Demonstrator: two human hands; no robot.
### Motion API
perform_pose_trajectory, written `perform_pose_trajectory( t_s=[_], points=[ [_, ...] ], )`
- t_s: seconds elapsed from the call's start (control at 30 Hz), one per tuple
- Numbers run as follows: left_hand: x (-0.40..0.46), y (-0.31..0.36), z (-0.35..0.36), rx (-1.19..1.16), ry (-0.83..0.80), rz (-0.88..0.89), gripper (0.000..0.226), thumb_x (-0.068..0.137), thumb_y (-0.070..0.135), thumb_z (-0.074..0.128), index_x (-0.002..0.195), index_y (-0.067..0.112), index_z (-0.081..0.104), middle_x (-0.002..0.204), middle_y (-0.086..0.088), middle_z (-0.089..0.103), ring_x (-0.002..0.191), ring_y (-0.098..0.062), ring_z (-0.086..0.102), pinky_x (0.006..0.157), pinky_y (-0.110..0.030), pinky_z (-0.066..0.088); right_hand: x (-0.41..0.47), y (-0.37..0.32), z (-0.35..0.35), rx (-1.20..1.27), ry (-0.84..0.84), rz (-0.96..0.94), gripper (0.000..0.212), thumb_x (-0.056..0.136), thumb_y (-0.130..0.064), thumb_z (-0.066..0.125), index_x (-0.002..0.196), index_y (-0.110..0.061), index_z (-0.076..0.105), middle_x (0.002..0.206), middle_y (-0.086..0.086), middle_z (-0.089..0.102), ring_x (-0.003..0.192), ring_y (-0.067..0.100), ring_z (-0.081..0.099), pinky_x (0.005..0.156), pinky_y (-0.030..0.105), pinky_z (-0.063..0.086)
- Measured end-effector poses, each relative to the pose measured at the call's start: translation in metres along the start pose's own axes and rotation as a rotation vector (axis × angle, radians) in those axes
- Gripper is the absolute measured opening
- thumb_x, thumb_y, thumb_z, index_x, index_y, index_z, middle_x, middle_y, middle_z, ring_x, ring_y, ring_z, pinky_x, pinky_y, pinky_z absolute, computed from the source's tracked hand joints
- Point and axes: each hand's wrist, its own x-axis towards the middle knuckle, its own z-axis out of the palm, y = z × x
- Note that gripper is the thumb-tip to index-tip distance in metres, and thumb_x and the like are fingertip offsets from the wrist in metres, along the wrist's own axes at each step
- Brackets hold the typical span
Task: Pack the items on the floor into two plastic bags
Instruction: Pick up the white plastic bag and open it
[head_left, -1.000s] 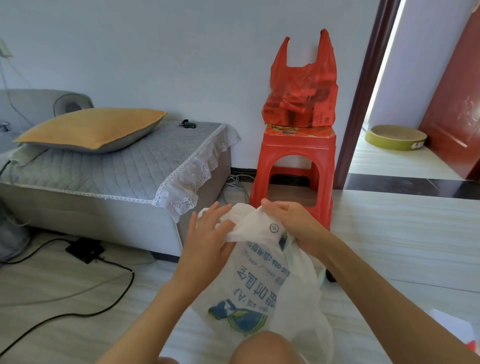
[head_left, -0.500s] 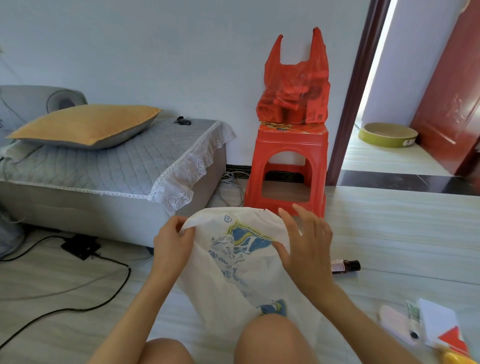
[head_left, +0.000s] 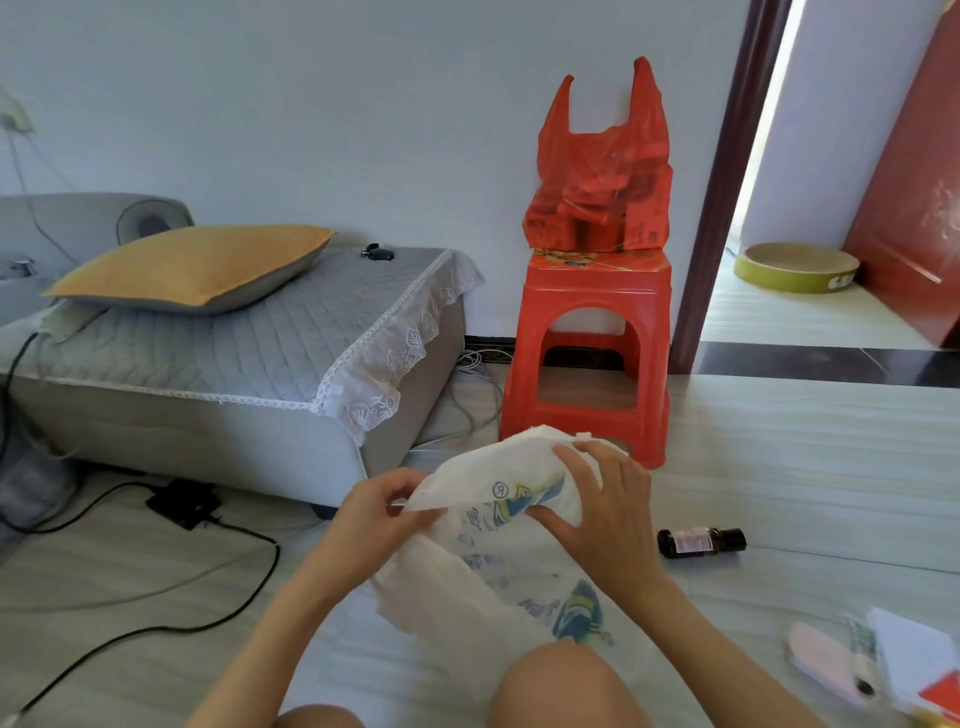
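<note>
Two hands (head_left: 382, 512) (head_left: 605, 506) grip white bag (head_left: 483, 587); brown bottle (head_left: 701, 541) lies beside.

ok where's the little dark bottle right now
In the head view the dark bottle lies on its side on the floor, just right of the right hand and in front of the red stool.

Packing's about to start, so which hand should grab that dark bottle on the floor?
Right. The bottle lies just beside the right hand; the left hand pinches the white bag's far edge.

white plastic bag (head_left: 498, 525) now bunched up, right hand (head_left: 605, 512) gripping its top, left hand (head_left: 376, 512) pinching edge
</note>
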Motion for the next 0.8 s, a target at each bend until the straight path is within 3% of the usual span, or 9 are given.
perform_pose_trajectory(
  t_s=[0.13,0.27,0.3,0.33,0.4,0.6,0.67,0.73,0.8],
  points=[
    [0.0,0.002,0.001,-0.009,0.031,0.025,0.016,0.077,0.01,0.071,0.079,0.026,0.068,0.07,0.017,0.069,0.074,-0.009,0.064,0.066,-0.019,0.05,-0.004,-0.009,0.004,0.031,-0.001,-0.196,0.062,0.076,-0.06,0.055,0.128,-0.028,0.042,0.129,0.003,0.043,0.118,0.022,0.042,0.097,0.043,0.035],
    [-0.001,0.003,0.004,-0.049,-0.021,0.067,0.019,0.079,0.017,0.07,0.071,0.034,0.071,0.068,0.013,0.068,0.066,-0.004,0.062,0.062,-0.016,0.048,0.002,-0.01,0.006,0.008,0.055,-0.246,0.058,0.08,-0.057,0.054,0.127,-0.024,0.045,0.126,0.003,0.044,0.117,0.022,0.043,0.096,0.045,0.037],
    [-0.001,0.004,0.004,-0.052,-0.039,0.074,0.01,0.081,0.023,0.069,0.072,0.029,0.072,0.066,0.01,0.066,0.062,-0.004,0.059,0.059,-0.016,0.046,0.004,-0.009,0.005,0.001,0.072,-0.25,0.056,0.082,-0.055,0.054,0.127,-0.023,0.046,0.125,0.004,0.045,0.116,0.022,0.044,0.094,0.045,0.038],
    [-0.002,0.005,0.004,-0.042,-0.052,0.098,0.017,0.079,0.034,0.067,0.075,0.017,0.071,0.063,0.007,0.061,0.059,-0.005,0.054,0.057,-0.018,0.042,0.007,-0.008,0.004,-0.005,0.081,-0.254,0.053,0.083,-0.054,0.053,0.126,-0.023,0.046,0.125,0.004,0.045,0.115,0.022,0.044,0.093,0.045,0.039],
    [-0.004,0.004,0.005,-0.035,-0.086,0.144,0.053,0.071,0.054,0.058,0.077,0.001,0.064,0.06,0.006,0.052,0.057,-0.005,0.045,0.054,-0.019,0.035,0.01,-0.005,0.004,-0.003,0.069,-0.256,0.049,0.084,-0.051,0.052,0.123,-0.023,0.047,0.126,0.005,0.045,0.116,0.023,0.044,0.093,0.044,0.04],
    [-0.007,0.009,0.006,-0.243,-0.214,0.093,0.043,0.085,0.042,0.057,0.08,0.001,0.068,0.064,0.001,0.06,0.057,-0.007,0.054,0.053,-0.016,0.042,0.014,-0.011,0.001,0.111,-0.137,-0.256,0.062,0.084,-0.059,0.047,0.133,-0.022,0.039,0.141,0.0,0.038,0.132,0.019,0.034,0.109,0.038,0.025],
    [-0.008,0.008,0.005,-0.254,-0.234,0.076,0.051,0.081,0.047,0.057,0.079,-0.003,0.064,0.065,-0.005,0.057,0.057,-0.012,0.05,0.052,-0.017,0.039,0.017,-0.011,0.0,0.139,-0.14,-0.293,0.04,0.088,-0.047,0.049,0.118,-0.023,0.053,0.133,0.002,0.05,0.127,0.019,0.04,0.107,0.039,0.028],
    [-0.007,0.006,0.004,-0.196,-0.198,0.07,0.066,0.078,0.058,0.053,0.076,-0.007,0.059,0.064,-0.007,0.05,0.059,-0.014,0.043,0.053,-0.023,0.034,0.022,-0.01,-0.001,0.232,-0.167,-0.272,0.022,0.088,-0.034,0.05,0.093,-0.018,0.063,0.108,0.002,0.066,0.109,0.015,0.053,0.101,0.039,0.034],
    [-0.004,0.001,0.002,-0.117,-0.058,0.038,0.062,0.081,0.059,0.053,0.062,-0.001,0.054,0.06,-0.004,0.043,0.057,-0.012,0.037,0.052,-0.024,0.028,0.025,-0.012,-0.007,0.457,-0.279,-0.053,0.026,0.088,-0.032,0.048,0.083,-0.012,0.064,0.082,0.003,0.068,0.079,0.013,0.058,0.083,0.037,0.044]
  ],
)
